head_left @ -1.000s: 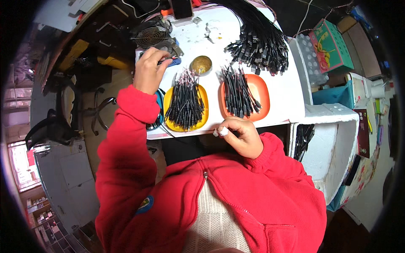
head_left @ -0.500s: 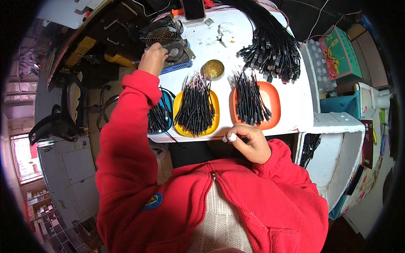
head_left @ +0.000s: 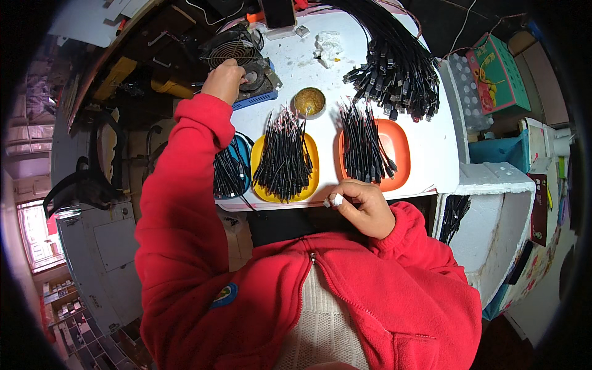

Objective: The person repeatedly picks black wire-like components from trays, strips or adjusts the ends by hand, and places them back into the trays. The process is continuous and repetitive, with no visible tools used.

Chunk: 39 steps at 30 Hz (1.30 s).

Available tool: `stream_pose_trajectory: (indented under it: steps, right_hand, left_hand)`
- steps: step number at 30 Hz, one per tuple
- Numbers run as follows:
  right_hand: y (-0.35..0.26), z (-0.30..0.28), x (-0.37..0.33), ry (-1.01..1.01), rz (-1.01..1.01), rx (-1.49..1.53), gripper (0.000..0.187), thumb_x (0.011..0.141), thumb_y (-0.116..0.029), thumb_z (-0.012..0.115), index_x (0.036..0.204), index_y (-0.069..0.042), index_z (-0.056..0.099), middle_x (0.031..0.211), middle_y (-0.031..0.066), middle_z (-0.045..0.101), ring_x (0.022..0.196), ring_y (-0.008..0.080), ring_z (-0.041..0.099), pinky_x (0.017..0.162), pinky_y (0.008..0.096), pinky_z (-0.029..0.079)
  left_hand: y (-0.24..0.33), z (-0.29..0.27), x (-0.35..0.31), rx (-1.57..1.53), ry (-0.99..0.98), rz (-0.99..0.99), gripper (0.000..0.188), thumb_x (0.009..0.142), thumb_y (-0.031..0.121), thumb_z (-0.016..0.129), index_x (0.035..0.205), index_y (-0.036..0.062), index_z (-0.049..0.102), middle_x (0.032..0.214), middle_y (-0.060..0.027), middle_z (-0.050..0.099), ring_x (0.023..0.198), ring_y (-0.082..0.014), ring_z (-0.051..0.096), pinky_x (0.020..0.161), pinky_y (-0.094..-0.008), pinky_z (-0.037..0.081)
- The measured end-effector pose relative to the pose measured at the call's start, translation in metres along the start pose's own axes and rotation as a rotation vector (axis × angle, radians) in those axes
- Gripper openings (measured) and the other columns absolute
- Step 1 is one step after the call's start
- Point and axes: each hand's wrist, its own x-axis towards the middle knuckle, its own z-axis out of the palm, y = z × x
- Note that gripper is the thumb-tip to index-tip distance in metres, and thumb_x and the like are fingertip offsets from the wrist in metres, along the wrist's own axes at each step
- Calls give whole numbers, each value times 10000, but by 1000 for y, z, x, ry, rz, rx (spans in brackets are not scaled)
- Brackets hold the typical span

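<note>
The dark fan unit with a blue side [head_left: 264, 81] is sitting beyond the yellow tray [head_left: 316, 159], toward its left. Over this unit's left part the left hand [head_left: 224, 81] is staying bent, with its fingers curling downward; their tips are hiding, so I cannot tell if they are pinching something. To the right of the yellow tray and nearer to the body, the right hand [head_left: 365, 206] is hanging, its thumb and index finger coming close together. Small white pieces [head_left: 336, 199] are showing at these tips, but I cannot tell if the fingers are pinching them or wearing them.

Black cables [head_left: 282, 160] are filling the yellow tray. A blue tray [head_left: 244, 150] is standing just left of it, and an orange tray [head_left: 401, 154] right of it, both carrying similar cables. A round tin [head_left: 309, 102] is standing just beyond it, while a large cable bundle [head_left: 394, 68] is lying farther beyond, rightward.
</note>
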Motion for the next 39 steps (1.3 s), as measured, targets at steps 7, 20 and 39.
stream_pose_trajectory:
  steps: [7,20,39]
  right_hand:
    - [-4,0,-4,10,45,-7,125,894,-58,553,937,8,650,811,71,640,669,103,578,609,239,463]
    - [-17,19,-13,68,-131,-136,134,907,-99,565,927,13,636,795,95,627,656,155,589,597,276,462]
    - [-141,-34,-148,234,-57,8,284,1024,-245,407,989,26,485,647,48,493,516,100,450,497,224,337]
  left_hand:
    - [-4,3,6,44,-17,20,99,753,43,700,841,-2,699,832,-154,588,811,-346,612,735,-415,499]
    - [104,-97,-96,-1060,467,-86,97,780,-67,706,866,-42,670,853,-35,603,682,-58,530,572,-192,425]
    - [232,-116,-167,-2246,-36,-110,394,928,107,599,1288,8,476,1176,-92,570,1154,-220,548,947,-349,457]
